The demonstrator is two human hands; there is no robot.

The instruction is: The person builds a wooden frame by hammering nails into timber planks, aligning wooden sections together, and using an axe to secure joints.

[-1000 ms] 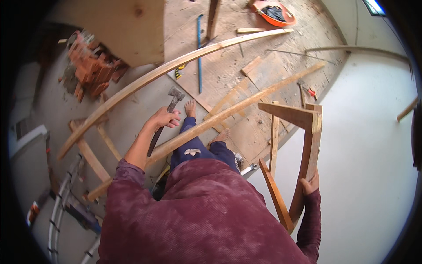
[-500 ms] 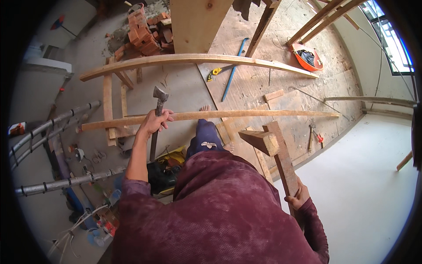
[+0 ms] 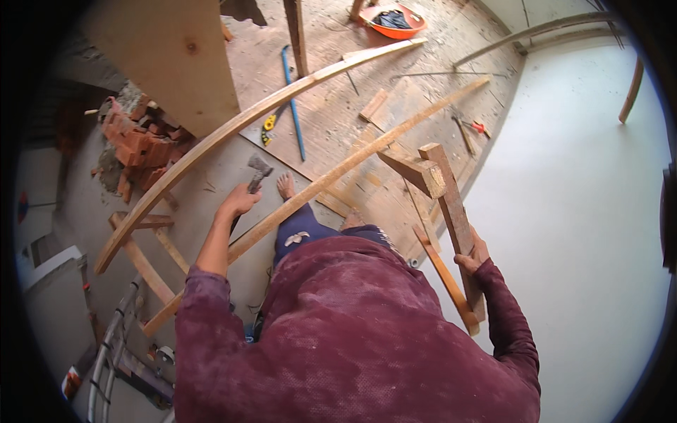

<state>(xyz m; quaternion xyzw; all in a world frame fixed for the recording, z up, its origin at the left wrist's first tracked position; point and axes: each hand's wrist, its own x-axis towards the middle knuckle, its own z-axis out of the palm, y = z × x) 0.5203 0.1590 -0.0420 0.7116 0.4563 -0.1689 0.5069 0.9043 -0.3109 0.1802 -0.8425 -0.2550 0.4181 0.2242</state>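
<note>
My left hand [image 3: 240, 201] is closed around the dark handle of a hatchet [image 3: 259, 168], its metal head pointing up and away from me. Just beside that forearm runs a long wooden rail [image 3: 338, 171]. On the right, my right hand [image 3: 475, 255] grips an upright wooden board [image 3: 455, 206]. A short, thick piece of timber [image 3: 423, 176] sits across the board near its top, end grain toward me. Next to the board's lower part slants a thinner wooden strip [image 3: 448, 283]; whether it is joined to the board I cannot tell.
A second long rail [image 3: 261, 120] crosses farther off, with crosspieces [image 3: 144, 264] at the left. Beyond lie broken red bricks [image 3: 144, 144], a plywood panel [image 3: 166, 63], a blue pry bar [image 3: 294, 106], a yellow-handled saw [image 3: 269, 129], an orange basin [image 3: 395, 22] and a hammer [image 3: 464, 135].
The view has swung to the right, so the rails now run slantwise. Both hands keep their holds; the hatchet head is tilted farther away, and a slanting strip now shows beside the board.
</note>
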